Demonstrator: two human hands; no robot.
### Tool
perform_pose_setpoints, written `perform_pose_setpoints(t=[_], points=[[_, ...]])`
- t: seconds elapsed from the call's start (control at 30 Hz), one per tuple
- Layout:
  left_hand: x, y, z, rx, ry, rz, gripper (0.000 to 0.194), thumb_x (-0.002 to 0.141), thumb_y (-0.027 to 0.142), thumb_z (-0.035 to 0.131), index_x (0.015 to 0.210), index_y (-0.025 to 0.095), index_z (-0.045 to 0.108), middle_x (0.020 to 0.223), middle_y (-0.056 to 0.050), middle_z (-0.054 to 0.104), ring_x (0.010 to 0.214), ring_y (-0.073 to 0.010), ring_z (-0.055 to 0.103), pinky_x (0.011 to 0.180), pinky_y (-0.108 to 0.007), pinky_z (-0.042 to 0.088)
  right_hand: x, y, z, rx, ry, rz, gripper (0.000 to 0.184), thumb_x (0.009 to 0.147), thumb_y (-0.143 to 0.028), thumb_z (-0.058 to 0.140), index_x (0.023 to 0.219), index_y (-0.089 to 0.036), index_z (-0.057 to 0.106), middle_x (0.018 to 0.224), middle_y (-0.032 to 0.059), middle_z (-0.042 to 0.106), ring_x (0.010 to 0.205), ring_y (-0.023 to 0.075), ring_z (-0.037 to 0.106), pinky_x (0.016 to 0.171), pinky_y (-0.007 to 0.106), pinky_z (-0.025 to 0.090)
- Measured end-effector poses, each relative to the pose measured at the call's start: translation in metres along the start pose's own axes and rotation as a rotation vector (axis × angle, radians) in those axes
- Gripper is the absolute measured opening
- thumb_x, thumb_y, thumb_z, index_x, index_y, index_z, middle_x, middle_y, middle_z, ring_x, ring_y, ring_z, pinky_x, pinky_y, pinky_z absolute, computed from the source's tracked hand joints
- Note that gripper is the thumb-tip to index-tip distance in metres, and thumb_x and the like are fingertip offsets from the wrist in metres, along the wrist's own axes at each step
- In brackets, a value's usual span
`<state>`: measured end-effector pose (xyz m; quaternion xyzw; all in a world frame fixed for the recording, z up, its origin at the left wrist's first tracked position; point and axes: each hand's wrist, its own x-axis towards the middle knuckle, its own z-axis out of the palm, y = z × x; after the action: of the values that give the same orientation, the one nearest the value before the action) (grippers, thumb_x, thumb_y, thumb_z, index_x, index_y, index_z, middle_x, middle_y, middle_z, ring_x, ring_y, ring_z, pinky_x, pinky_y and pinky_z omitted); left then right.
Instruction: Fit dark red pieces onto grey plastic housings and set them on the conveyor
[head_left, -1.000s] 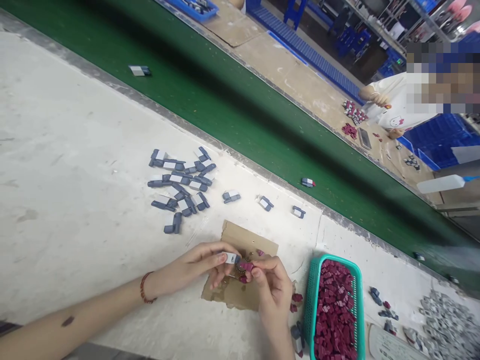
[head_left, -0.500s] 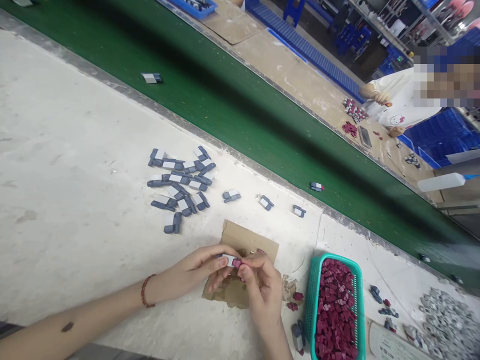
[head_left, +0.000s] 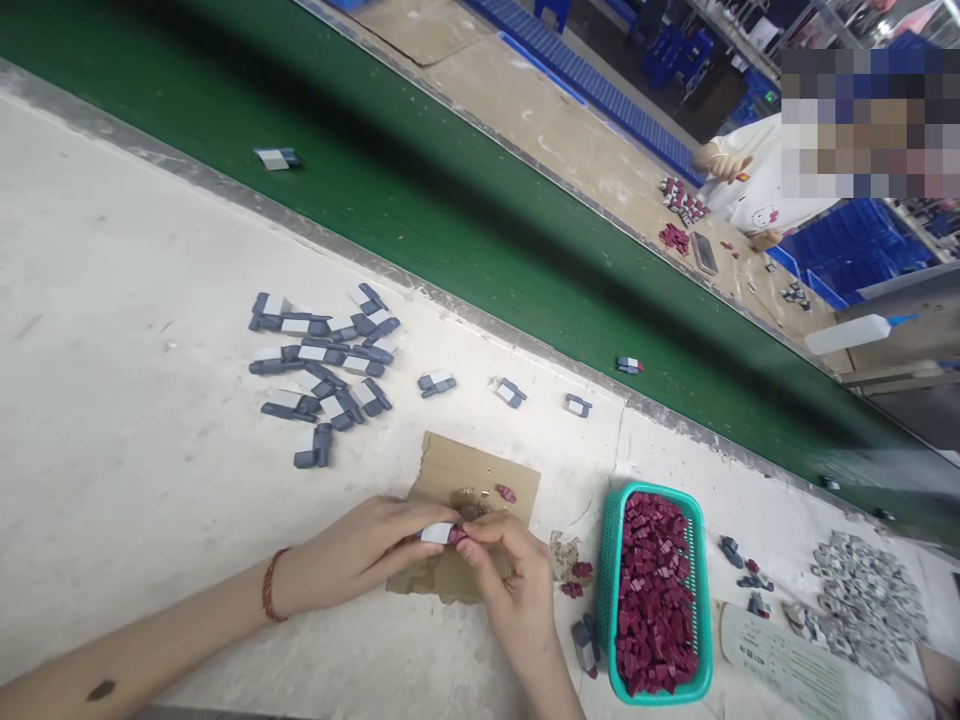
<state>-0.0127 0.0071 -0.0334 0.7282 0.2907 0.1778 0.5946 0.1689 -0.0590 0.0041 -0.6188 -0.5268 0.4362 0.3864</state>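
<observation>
Between the thumb and fingers of my left hand [head_left: 360,548] is a small grey-and-white plastic part [head_left: 435,533], held by its sides. My right hand [head_left: 514,575] pinches a small maroon plastic piece [head_left: 456,536] at the right end of that part. The two pieces touch; fingertips hide how far they fit together. Both hands are over a stained cardboard sheet [head_left: 480,465], where another maroon piece [head_left: 505,493] lies. Several grey-and-white parts [head_left: 322,352] form a loose group to the upper left, with three more spaced out in a row to their right.
Right of my hands stands a green basket [head_left: 609,590] full of maroon pieces. Beyond it lie a pale grey heap [head_left: 870,600] and a printed sheet [head_left: 780,665]. A green conveyor belt [head_left: 450,230] crosses behind, carrying a few parts. Across it works another person [head_left: 765,200].
The camera view has shifted, so the scene sits farther left. Parts on the belt have moved rightward relative to the table. My fingers have regripped slightly around the part and the maroon piece.
</observation>
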Motion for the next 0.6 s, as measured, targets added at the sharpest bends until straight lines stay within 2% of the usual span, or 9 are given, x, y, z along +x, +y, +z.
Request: perform_pose_setpoints(t=[0.23,0.37,0.43,0.5,0.57,0.6], points=[[0.001,0.005,0.003,0.054,-0.095,0.033,0.020,0.093,0.028,0.046,0.095,0.022,0.065,0.085,-0.004,0.073,0.075,-0.0220,0.068,0.065,-0.025,0.046,-0.004,0.003,0.001,0.032,-0.047,-0.043,0.017,0.090,-0.030,0.060,0.079,-0.021,0.070,0.080,0.0044,0.072,0.076,0.0185,0.067,0.068,0.027,0.053],[0.001,0.008,0.007,0.054,-0.113,0.054,0.020,0.090,0.029,0.050,0.097,0.025,0.068,0.087,-0.004,0.075,0.076,-0.0236,0.069,0.067,-0.026,0.049,-0.012,-0.003,-0.003,0.031,-0.053,-0.023,0.018,0.088,-0.037,0.063,0.086,-0.022,0.073,0.083,0.0042,0.073,0.077,0.0190,0.068,0.069,0.028,0.054],[-0.002,0.006,0.007,0.044,-0.072,0.049,0.023,0.088,0.032,0.052,0.103,0.031,0.069,0.091,-0.003,0.076,0.081,-0.0266,0.070,0.069,-0.028,0.051,-0.017,-0.009,-0.014,-0.001,-0.051,-0.022,0.017,0.088,-0.037,0.064,0.094,-0.025,0.074,0.084,0.0031,0.074,0.077,0.0192,0.069,0.071,0.029,0.054],[-0.005,0.002,0.003,0.042,0.003,0.041,0.028,0.086,0.035,0.053,0.110,0.040,0.068,0.097,-0.001,0.076,0.085,-0.0293,0.071,0.071,-0.031,0.053,-0.020,-0.012,-0.034,-0.099,-0.017,-0.052,0.020,0.090,-0.034,0.061,0.106,-0.027,0.072,0.086,0.0027,0.074,0.078,0.0193,0.068,0.072,0.030,0.055],[-0.008,-0.001,-0.006,0.050,0.084,0.013,0.033,0.084,0.037,0.054,0.114,0.049,0.064,0.104,0.003,0.076,0.085,-0.0303,0.071,0.068,-0.032,0.055,-0.022,-0.010,-0.062,-0.272,0.118,-0.095,0.023,0.093,-0.028,0.056,0.112,-0.027,0.069,0.094,0.0045,0.073,0.084,0.0203,0.067,0.077,0.033,0.054],[-0.008,-0.001,-0.012,0.056,0.113,-0.015,0.034,0.083,0.039,0.055,0.114,0.051,0.063,0.106,0.004,0.075,0.084,-0.0306,0.072,0.064,-0.033,0.055,-0.022,-0.007,-0.077,-0.385,0.225,-0.108,0.023,0.093,-0.024,0.054,0.110,-0.027,0.069,0.100,0.0058,0.072,0.090,0.0215,0.066,0.082,0.035,0.053]])
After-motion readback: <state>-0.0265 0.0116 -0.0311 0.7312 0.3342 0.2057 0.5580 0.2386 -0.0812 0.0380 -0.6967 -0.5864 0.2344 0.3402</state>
